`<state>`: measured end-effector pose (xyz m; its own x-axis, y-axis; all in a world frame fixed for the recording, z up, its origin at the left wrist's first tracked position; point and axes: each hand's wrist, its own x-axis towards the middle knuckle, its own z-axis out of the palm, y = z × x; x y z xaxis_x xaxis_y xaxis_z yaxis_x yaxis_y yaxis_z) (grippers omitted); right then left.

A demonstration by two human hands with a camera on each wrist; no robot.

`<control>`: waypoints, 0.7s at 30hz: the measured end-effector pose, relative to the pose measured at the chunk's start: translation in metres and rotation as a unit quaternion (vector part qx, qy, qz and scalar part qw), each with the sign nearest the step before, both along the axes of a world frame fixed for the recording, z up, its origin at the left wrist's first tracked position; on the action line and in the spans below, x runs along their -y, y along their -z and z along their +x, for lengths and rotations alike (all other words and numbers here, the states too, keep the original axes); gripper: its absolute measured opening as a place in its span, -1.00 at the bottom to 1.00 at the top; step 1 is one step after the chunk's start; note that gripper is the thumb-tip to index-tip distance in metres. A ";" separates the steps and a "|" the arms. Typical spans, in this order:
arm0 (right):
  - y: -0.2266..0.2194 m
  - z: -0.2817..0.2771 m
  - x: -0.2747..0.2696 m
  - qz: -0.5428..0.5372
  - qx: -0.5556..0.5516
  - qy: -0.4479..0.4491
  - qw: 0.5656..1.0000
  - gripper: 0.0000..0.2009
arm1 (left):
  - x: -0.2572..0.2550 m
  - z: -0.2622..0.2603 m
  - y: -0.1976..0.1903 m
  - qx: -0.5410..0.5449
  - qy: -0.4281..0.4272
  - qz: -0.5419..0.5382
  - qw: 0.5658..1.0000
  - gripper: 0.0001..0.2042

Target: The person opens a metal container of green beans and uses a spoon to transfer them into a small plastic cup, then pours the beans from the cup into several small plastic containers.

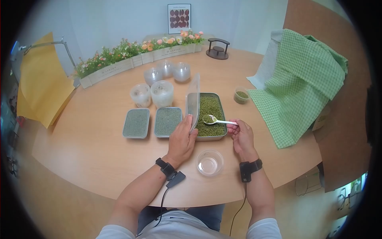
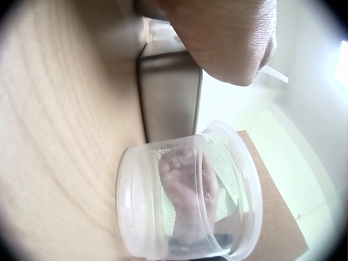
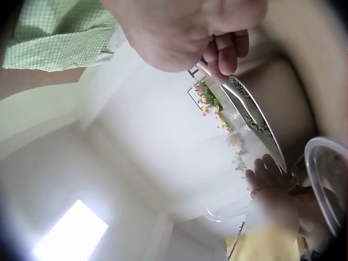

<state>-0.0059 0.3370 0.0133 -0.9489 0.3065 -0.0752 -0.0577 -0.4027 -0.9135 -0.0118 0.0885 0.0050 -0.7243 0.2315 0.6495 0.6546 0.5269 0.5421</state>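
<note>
A metal tray (image 1: 217,138) full of green beans stands on the table. My left hand (image 1: 182,139) holds a translucent lid (image 1: 193,99) upright along the tray's left side. My right hand (image 1: 242,137) pinches the handle of a white spoon (image 1: 225,122), whose bowl carries beans just over the tray. An open clear cup (image 1: 209,163) stands in front of the tray; through its wall (image 2: 141,201) the left wrist view shows the right hand (image 2: 187,182). The right wrist view shows the curled right fingers (image 3: 225,57) at the spoon handle and the left hand (image 3: 277,179) beyond.
Two lidded containers (image 1: 136,123) stand left of the tray, with stacked clear cups (image 1: 162,94) and round lids (image 1: 182,72) behind. A small cup of beans (image 1: 241,95) and a green checked cloth (image 1: 294,87) are at right. Flower boxes (image 1: 119,67) line the back.
</note>
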 end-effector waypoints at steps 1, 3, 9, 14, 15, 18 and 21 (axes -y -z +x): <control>0.000 0.000 -0.001 -0.022 0.002 -0.005 1.000 -0.72 | 0.000 0.000 0.000 0.000 -0.001 0.001 1.000 -0.50; 0.001 0.000 -0.003 -0.044 0.005 -0.010 0.999 -0.72 | 0.000 0.001 -0.001 0.003 0.001 -0.001 1.000 -0.50; -0.001 -0.002 -0.011 -0.064 -0.016 -0.018 0.998 -0.72 | 0.000 0.000 0.000 -0.021 -0.001 -0.005 1.000 -0.50; -0.004 -0.001 -0.021 -0.086 -0.065 -0.029 0.994 -0.72 | 0.000 0.001 -0.002 -0.007 0.006 0.006 1.000 -0.50; -0.005 -0.001 -0.023 -0.087 -0.063 -0.028 0.994 -0.72 | 0.000 0.001 -0.003 -0.004 0.006 0.008 1.000 -0.51; -0.011 0.002 -0.027 -0.121 -0.070 -0.040 0.989 -0.71 | 0.000 0.000 -0.002 -0.008 0.003 0.005 1.000 -0.51; -0.019 0.005 -0.030 -0.149 -0.065 -0.056 0.985 -0.72 | 0.000 0.000 0.000 -0.008 0.001 0.008 1.000 -0.52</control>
<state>-0.0008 0.3669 0.0321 -0.9831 0.1817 -0.0218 -0.1059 -0.6617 -0.7422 -0.0119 0.0886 0.0055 -0.7132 0.2232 0.6644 0.6645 0.5168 0.5397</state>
